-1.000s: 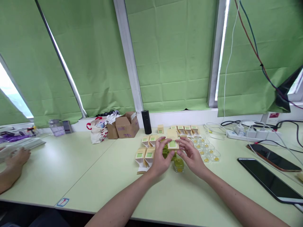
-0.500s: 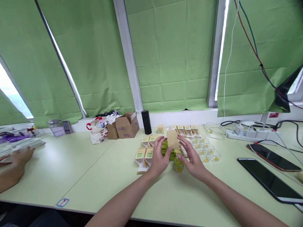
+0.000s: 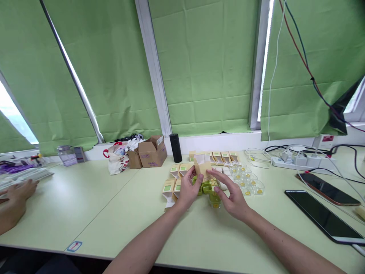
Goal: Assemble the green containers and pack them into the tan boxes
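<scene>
A small kraft cardboard box (image 3: 203, 167) with its pale flaps standing up is held over the table in my left hand (image 3: 189, 190), pinched between thumb and fingers. My right hand (image 3: 232, 196) has its fingers stretched out and thumb apart; its fingertips are at the box's right side, and whether they press on it I cannot tell. Below the hands are green cups (image 3: 206, 187) and a clear container with a green top (image 3: 214, 199). Open kraft boxes with green labels (image 3: 167, 188) stand left of my left hand. Clear small containers with yellow bits (image 3: 247, 182) lie to the right.
More kraft boxes (image 3: 225, 157) line the back. A black cylinder (image 3: 175, 148), a brown carton (image 3: 152, 153) and a cloth bag (image 3: 116, 160) stand behind to the left. A power strip (image 3: 302, 163) and phones (image 3: 322, 215) lie right. Another person's hand (image 3: 19, 194) is far left.
The box has tilted and moved slightly left with my left hand, and its flaps now show at the top. My right hand's fingers have lowered along its right side.
</scene>
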A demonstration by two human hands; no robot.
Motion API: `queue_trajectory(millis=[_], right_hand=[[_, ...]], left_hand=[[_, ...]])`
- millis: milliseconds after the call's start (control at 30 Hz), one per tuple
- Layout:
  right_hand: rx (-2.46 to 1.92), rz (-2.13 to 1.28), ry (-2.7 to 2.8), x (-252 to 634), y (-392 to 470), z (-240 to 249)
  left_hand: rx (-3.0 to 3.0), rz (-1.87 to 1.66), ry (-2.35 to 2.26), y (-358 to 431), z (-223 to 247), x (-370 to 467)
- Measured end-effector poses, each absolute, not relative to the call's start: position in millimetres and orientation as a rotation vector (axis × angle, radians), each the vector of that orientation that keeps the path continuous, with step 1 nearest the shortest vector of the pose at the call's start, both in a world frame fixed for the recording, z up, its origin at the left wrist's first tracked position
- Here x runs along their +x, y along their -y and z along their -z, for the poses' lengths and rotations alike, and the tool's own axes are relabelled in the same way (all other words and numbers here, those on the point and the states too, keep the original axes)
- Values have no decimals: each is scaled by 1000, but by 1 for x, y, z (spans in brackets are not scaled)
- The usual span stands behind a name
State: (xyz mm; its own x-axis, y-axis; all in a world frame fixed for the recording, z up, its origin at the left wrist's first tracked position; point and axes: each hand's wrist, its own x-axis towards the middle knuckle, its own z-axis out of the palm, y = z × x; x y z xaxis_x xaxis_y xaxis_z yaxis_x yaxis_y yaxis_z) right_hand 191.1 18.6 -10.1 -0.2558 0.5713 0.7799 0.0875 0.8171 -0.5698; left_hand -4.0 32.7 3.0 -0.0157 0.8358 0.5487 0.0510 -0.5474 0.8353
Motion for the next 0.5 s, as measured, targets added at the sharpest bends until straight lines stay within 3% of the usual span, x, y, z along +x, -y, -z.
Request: queue_trajectory(millis=[167,367,500], right_hand=[[-603,-321,1769,203,-27,2],[-835,-56,2321,210,-31,-3],[-876,-21,2404,213,-34,-5]], left_hand=[[1593,-1577,-896,-39,-9,-12],[1647,-1511,-939,-44,-20,-25],[1756,-1385,-980,-36,-22,-31]])
